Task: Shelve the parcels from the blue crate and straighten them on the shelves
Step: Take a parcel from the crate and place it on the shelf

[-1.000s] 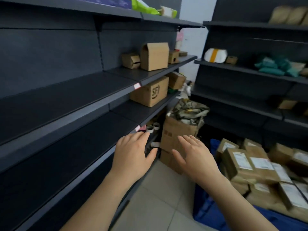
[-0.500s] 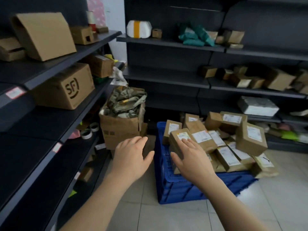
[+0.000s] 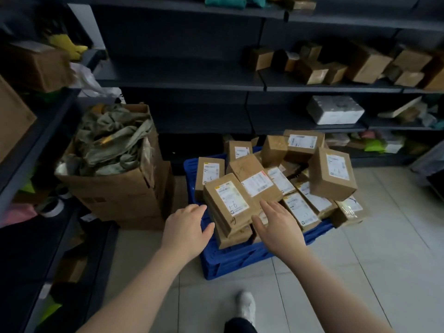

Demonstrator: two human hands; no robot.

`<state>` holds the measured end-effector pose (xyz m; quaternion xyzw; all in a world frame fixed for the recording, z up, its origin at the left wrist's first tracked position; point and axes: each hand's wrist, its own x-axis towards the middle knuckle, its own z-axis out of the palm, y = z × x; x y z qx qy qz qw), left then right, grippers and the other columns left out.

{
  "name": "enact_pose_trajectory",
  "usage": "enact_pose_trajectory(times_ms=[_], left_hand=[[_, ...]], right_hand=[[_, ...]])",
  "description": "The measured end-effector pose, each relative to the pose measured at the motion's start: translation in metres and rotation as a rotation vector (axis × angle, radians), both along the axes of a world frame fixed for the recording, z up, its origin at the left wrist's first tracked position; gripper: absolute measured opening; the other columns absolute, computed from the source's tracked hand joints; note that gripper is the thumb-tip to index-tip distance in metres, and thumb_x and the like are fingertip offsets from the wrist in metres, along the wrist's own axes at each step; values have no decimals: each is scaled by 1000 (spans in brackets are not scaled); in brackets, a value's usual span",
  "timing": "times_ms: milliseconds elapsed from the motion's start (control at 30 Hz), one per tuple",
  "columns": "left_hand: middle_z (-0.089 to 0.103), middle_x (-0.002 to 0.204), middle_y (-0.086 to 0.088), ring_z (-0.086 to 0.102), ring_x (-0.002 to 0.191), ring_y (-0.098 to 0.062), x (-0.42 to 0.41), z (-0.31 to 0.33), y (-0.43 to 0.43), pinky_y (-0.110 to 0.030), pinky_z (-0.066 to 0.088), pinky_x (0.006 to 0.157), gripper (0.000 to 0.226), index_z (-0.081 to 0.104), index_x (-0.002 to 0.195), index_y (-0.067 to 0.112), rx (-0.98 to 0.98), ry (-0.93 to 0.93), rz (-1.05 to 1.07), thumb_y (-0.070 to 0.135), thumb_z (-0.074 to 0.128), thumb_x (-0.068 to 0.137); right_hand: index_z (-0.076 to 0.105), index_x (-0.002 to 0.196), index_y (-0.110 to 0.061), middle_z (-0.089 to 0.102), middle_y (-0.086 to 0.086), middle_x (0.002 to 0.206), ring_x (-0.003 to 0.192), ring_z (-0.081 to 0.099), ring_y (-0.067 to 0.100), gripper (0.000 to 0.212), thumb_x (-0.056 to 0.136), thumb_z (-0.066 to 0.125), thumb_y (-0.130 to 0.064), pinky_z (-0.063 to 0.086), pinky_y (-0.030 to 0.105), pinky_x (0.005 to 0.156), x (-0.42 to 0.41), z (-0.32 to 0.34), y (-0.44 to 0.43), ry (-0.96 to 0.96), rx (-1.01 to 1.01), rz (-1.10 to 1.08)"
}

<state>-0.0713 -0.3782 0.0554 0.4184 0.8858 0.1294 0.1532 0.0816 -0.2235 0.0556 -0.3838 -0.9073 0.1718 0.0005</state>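
Note:
A blue crate [image 3: 230, 263] stands on the tiled floor, heaped with several brown cardboard parcels bearing white labels. The nearest flat parcel [image 3: 228, 200] leans at the crate's front edge. My left hand [image 3: 186, 228] hovers open just left of that parcel, over the crate's front left corner. My right hand [image 3: 276, 224] is open on the parcel's right side, fingers spread above the pile. Neither hand holds anything. A larger box [image 3: 332, 173] sits tilted on top at the right.
Dark shelves [image 3: 177, 80] run along the back wall and the left side. A big open carton [image 3: 115, 188] stuffed with crumpled packing stands left of the crate. Brown boxes [image 3: 312, 68] and a white foam box [image 3: 335, 110] sit on back shelves. My shoe [image 3: 246, 306] shows below.
My view has swung from the left shelves round and down to the crate. Both hands have come forward to either side of the nearest parcel.

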Motion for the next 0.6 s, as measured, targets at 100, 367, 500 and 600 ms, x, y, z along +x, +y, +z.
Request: enact_pose_trajectory(times_ms=[100, 367, 500, 600], left_hand=[[38, 148, 4, 42, 130, -18, -1, -32, 32, -36, 39, 104, 60, 33, 145, 23, -51, -62, 73, 49, 45, 93], [33, 150, -3, 35, 134, -23, 7, -111, 106, -38, 37, 106, 71, 22, 149, 18, -72, -291, 361, 46, 51, 91], [28, 152, -3, 34, 135, -22, 12, -141, 130, -39, 38, 106, 80, 10, 152, 21, -18, -444, 514, 44, 56, 90], [35, 148, 0, 43, 129, -19, 10, -158, 144, -35, 41, 101, 84, 2, 151, 27, 44, -580, 664, 37, 59, 90]], right_hand=[[33, 145, -18, 38, 1, 148, 139, 29, 18, 57, 96, 39, -47, 24, 32, 113, -9, -26, 38, -22, -44, 23], [29, 147, -23, 34, -1, 150, 138, 30, 19, 56, 96, 40, -43, 30, 38, 112, -37, -102, 120, -61, -286, 130], [30, 145, -23, 38, -2, 145, 126, 44, 20, 53, 95, 45, -34, 44, 36, 98, -54, -134, 139, -51, -370, 180], [37, 131, -31, 53, -6, 113, 88, 57, 13, 40, 93, 48, -29, 47, 25, 69, -72, -160, 146, -58, -448, 244]])
